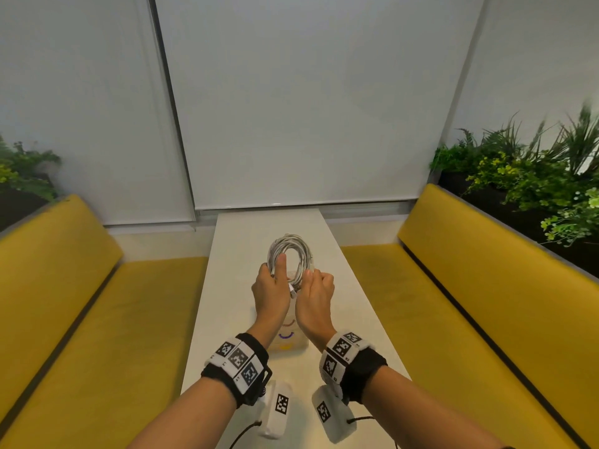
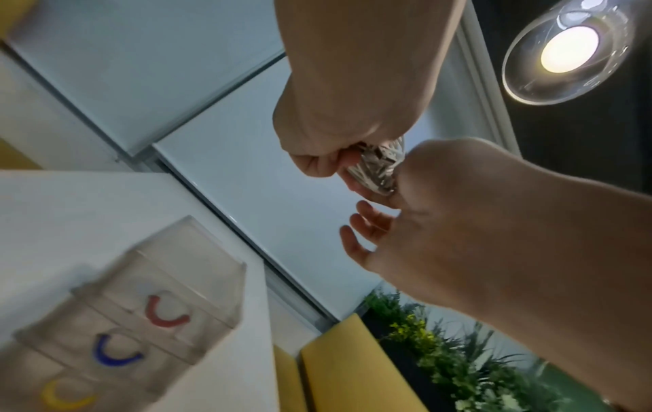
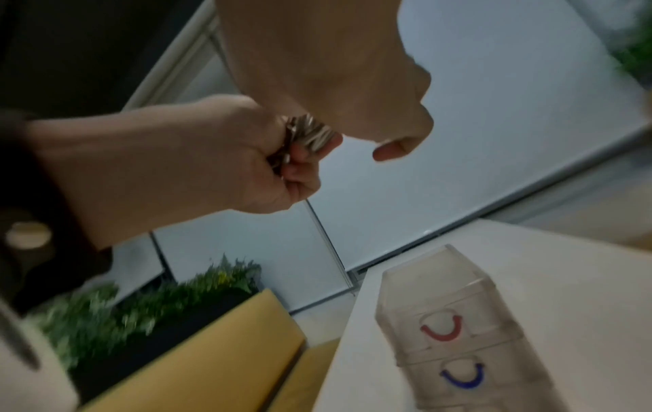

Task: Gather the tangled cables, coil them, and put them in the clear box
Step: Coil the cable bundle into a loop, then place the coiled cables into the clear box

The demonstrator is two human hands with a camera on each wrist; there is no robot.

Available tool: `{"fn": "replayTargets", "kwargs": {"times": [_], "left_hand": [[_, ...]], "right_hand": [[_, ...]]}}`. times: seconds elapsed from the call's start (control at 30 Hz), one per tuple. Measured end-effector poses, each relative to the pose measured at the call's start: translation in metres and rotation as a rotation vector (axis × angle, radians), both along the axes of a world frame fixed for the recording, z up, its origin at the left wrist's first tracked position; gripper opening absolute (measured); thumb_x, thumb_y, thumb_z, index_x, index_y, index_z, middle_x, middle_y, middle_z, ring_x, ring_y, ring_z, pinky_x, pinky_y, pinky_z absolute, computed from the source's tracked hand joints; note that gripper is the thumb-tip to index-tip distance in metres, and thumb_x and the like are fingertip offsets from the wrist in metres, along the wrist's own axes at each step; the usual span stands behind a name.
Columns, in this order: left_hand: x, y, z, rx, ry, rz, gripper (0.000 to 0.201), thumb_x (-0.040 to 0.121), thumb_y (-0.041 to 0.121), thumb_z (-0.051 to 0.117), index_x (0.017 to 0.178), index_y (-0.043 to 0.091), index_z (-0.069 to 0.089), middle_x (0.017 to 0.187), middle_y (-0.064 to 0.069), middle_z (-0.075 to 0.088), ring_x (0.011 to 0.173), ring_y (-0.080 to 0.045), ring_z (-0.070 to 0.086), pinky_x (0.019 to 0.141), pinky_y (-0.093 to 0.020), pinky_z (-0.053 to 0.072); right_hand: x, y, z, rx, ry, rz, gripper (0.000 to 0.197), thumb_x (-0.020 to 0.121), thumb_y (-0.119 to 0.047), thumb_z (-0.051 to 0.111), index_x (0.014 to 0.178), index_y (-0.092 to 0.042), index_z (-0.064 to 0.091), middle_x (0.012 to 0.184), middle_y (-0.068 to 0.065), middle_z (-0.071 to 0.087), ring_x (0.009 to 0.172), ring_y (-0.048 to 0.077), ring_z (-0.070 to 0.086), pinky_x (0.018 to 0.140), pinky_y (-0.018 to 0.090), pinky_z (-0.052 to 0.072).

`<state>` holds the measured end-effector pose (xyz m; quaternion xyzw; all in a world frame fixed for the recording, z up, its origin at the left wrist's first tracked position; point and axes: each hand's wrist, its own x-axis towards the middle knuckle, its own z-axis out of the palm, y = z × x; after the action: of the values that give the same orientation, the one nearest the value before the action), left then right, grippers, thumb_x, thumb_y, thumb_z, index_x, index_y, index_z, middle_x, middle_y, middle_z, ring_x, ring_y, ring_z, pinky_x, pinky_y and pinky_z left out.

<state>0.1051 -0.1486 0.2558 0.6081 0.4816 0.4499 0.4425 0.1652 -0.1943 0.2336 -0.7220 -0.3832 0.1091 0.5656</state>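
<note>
- One bundle of white cables (image 1: 289, 254), wound into an upright oval of several turns, is held in the air above the white table (image 1: 356, 306), over the far end of the clear box (image 1: 287, 340).
- Judged by its look, the coil is light, limp and springy: the loops will likely fan apart if let go, so the best hold is across all the turns at the bottom of the oval.
- At the coil's lower left the left hand (image 1: 270, 288) grips the strands, its thumb laid up along them.
- At the lower right the right hand (image 1: 316, 291) pinches the cable with curled fingers, seemingly near a plug end.
- On the table below, the box shows stacked drawers with red (image 3: 441, 330), blue and yellow handles; whether any stands open I cannot tell.
- Yellow benches (image 1: 486, 270) flank the table.
</note>
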Motion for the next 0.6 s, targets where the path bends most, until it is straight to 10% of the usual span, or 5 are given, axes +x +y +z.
{"fn": "replayTargets", "kwargs": {"times": [0.23,0.37,0.47,0.53,0.6], "left_hand": [[-0.011,-0.005,-0.027,-0.116,-0.02,0.003,0.038,0.1,0.055,0.042,0.106,0.019,0.051,0.094,0.002,0.062,0.088,-0.02,0.06,0.077,-0.031,0.043],[-0.019,0.004,-0.04,-0.108,0.0,0.033,0.048,0.098,0.057,0.044,0.11,0.012,0.053,0.102,-0.001,0.063,0.096,-0.025,0.062,0.08,-0.034,0.047],[-0.028,0.02,-0.045,-0.069,0.023,0.065,0.051,0.099,0.054,0.046,0.114,0.007,0.057,0.095,-0.003,0.066,0.095,-0.029,0.064,0.084,-0.04,0.051],[-0.034,0.029,-0.048,-0.072,0.02,0.071,0.046,0.098,0.054,0.048,0.103,0.009,0.059,0.081,-0.003,0.066,0.082,-0.027,0.066,0.077,-0.041,0.053],[-0.041,0.039,-0.055,-0.1,0.009,0.077,0.047,0.097,0.057,0.049,0.097,0.011,0.059,0.077,-0.007,0.066,0.076,-0.027,0.065,0.073,-0.042,0.053]], "right_hand": [[-0.021,0.004,-0.024,-0.031,0.026,0.076,0.042,0.106,-0.032,0.018,0.099,-0.016,0.056,0.093,0.001,0.064,0.087,0.014,0.057,0.082,0.024,0.046],[-0.027,0.009,-0.032,-0.13,0.028,0.204,0.068,0.092,-0.047,0.01,0.11,-0.003,0.059,0.106,0.015,0.069,0.105,0.032,0.061,0.099,0.051,0.045],[-0.026,0.004,-0.024,-0.257,0.042,0.327,0.072,0.083,-0.049,0.006,0.105,-0.005,0.058,0.119,0.023,0.062,0.116,0.035,0.054,0.106,0.048,0.037],[-0.023,0.002,-0.014,-0.201,0.195,0.365,0.067,0.091,-0.048,0.012,0.108,-0.005,0.06,0.104,0.008,0.064,0.104,0.026,0.055,0.102,0.047,0.041],[-0.013,0.003,-0.014,-0.16,0.491,0.334,0.047,0.104,-0.038,0.02,0.123,-0.013,0.055,0.128,0.01,0.058,0.12,0.026,0.051,0.107,0.045,0.041]]}}
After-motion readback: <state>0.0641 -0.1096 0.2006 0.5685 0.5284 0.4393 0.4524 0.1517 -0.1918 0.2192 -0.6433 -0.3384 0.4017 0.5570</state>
